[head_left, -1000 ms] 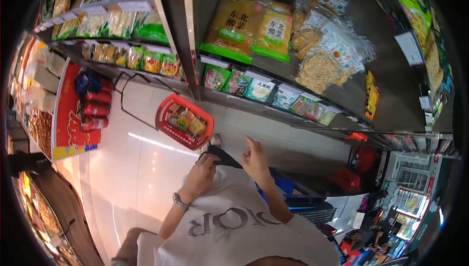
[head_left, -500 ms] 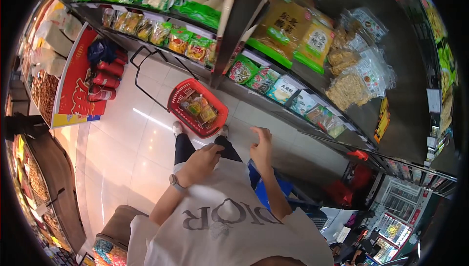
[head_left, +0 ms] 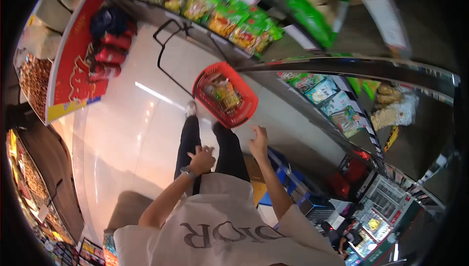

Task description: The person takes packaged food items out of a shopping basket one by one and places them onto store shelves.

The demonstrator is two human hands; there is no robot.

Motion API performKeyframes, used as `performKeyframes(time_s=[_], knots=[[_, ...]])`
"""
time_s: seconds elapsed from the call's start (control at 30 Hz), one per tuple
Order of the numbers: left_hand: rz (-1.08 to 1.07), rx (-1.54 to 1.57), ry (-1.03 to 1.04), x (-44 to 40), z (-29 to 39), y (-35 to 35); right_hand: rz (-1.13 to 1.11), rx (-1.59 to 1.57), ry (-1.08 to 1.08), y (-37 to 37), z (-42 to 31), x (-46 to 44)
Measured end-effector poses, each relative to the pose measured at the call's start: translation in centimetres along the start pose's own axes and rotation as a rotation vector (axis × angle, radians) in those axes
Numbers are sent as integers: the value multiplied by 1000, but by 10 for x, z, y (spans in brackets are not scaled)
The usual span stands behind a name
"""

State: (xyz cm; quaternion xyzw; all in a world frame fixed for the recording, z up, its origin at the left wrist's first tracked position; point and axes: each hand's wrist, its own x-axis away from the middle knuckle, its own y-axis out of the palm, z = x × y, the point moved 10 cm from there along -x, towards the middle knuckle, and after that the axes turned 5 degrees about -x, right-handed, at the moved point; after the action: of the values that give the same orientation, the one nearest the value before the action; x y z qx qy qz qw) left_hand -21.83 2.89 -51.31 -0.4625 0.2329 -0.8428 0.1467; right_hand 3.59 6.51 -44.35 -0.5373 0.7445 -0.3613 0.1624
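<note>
basket stands on the floor just beside a shoe, packets already inside; what is left cannot be told. its handle reaches out toward ten o'clock, ungripped. at seven from the basket, the left hand has fingers spread apart; at five, the right hand is loosely curled; neither visibly holds anything. packet shelf bounds twelve to one, dark shelf edge nearly three; widest room lies toward eight
</note>
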Motion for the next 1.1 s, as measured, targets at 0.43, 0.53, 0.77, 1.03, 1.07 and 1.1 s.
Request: performKeyframes(time_s=[0.43,0.53,0.77,1.03,1.07,1.1], knots=[[-101,1,-799,-73,-195,122,-173,-89,482,366,265,-110],[-40,77,-793,-93,-204,111,-217,-188,530,420,286,-164],[100,135,-738,-111,-225,77,-119,-522,1218,509,360,-213],[61,124,-726,-114,-228,65,-32,179,468,469,314,-228],[79,90,-711,-114,-227,65,92,90,323,448,279,-215],[100,60,-699,-114,-226,65,-5,-54,410,445,268,-194]])
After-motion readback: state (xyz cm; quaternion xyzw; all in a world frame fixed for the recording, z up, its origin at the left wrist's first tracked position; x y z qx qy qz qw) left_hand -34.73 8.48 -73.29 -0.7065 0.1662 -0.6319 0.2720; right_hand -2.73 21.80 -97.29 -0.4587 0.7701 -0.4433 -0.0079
